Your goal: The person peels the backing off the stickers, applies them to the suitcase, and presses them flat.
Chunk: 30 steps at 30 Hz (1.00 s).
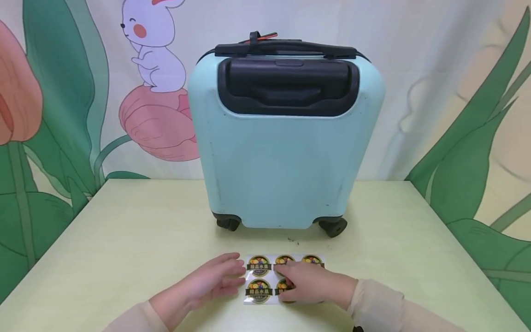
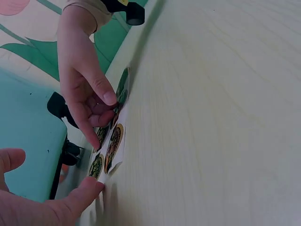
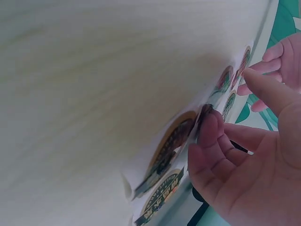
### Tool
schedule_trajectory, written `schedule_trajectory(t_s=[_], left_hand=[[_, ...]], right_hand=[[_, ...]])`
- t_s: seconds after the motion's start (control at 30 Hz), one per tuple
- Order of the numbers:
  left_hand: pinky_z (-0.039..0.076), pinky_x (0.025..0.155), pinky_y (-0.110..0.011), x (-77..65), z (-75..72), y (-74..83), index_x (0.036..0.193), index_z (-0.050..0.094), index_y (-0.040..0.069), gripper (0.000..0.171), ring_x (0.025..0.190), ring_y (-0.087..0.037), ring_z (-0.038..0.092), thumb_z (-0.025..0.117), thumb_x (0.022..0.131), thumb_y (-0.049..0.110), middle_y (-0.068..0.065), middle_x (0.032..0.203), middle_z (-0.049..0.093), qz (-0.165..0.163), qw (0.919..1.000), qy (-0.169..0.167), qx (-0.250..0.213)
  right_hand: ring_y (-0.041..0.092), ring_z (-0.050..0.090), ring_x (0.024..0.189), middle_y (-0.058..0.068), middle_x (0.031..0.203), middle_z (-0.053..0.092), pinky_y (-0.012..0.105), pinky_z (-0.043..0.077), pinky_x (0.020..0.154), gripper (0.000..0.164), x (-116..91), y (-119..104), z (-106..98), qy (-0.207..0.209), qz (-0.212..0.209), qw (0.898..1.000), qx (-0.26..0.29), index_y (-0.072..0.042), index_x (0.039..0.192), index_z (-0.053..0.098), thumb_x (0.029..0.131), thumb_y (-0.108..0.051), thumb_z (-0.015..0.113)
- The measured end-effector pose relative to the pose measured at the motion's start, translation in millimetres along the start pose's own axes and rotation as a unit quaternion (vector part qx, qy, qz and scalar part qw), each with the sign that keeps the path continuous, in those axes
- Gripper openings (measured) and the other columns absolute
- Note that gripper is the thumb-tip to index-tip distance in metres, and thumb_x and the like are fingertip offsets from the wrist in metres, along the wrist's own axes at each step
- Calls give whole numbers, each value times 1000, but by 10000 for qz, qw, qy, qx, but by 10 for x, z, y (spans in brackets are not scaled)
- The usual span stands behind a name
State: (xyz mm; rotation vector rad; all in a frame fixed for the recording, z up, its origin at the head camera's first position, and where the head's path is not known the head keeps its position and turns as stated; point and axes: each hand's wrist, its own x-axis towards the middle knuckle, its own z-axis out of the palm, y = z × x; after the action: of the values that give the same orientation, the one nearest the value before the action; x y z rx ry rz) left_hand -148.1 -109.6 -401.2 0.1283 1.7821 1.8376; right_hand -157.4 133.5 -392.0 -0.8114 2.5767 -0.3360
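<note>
A white sheet of round stickers (image 1: 259,291) lies on the table in front of the suitcase; the labels are black and gold with fruit pictures and Chinese writing. My right hand (image 1: 313,282) is over the sheet's right part, its fingertips at the stickers and covering some of them. In the right wrist view its fingers (image 3: 207,129) are loosely bent, with the tips right at the sheet. By the sheet's left edge is my left hand (image 1: 217,280), fingers spread and relaxed. The left wrist view has a left fingertip at the sheet's end, with one sheet corner (image 2: 115,167) slightly lifted.
An upright light-blue suitcase (image 1: 278,161) with black handles and wheels stands on the pale table (image 1: 137,230) behind the sheet. Small dark marks (image 1: 293,240) lie near its right wheel. A curtain (image 1: 415,92) printed with a rabbit, flowers and leaves hangs behind.
</note>
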Motion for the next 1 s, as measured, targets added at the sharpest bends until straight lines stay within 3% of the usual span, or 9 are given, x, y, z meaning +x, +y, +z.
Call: schedule_trajectory(t_s=[0.13,0.27,0.4,0.53,0.67,0.83,1.0], left_hand=[[45,91,-45,16,16,7,142,13,-11,74,121,-44,43,51,94,30,-38,134,34,-28,9999,91,-75],[43,93,-46,32,31,4,142,11,-11,75,122,-45,42,52,93,29,-36,133,36,-34,9996,187,-208],[46,89,-40,67,48,-10,141,11,-13,76,113,-38,51,54,92,25,-32,129,40,-45,9988,373,-325],[49,78,-29,140,71,-47,137,11,-21,74,95,-22,58,54,91,19,-26,118,51,-54,9990,363,-272],[47,66,-22,236,118,-81,135,20,-21,67,77,-12,55,56,90,14,-14,97,60,-124,9994,261,-197],[40,55,-18,311,178,-113,129,34,-14,55,67,-9,51,60,87,9,-9,88,59,-237,9980,583,-42],[41,54,-16,339,215,-109,116,44,-10,38,67,-9,50,59,88,11,-8,86,59,-251,9964,791,-175]], right_hand=[[14,56,99,1,98,59,36,46,84,65,4,-16,-9,-85,102,9999,26,-8,135,48,83,-42,67],[10,56,85,-1,95,58,31,46,75,65,9,11,12,-55,43,9998,200,-7,135,48,84,-41,67],[4,43,62,-8,76,47,25,39,58,63,1,35,13,8,-104,9990,427,-6,136,46,85,-38,66],[4,43,62,-9,77,47,24,39,57,63,6,30,17,-28,-162,9987,474,-6,136,45,86,-37,65],[4,43,61,-8,76,48,23,39,56,60,13,20,25,23,-219,9985,507,-5,134,46,85,-36,66],[4,43,61,-9,76,47,23,39,56,61,-2,8,36,118,-224,9986,464,-5,133,46,84,-37,66],[3,45,66,-11,80,48,23,41,59,64,-23,24,44,140,-168,9991,371,-8,137,44,85,-40,65]])
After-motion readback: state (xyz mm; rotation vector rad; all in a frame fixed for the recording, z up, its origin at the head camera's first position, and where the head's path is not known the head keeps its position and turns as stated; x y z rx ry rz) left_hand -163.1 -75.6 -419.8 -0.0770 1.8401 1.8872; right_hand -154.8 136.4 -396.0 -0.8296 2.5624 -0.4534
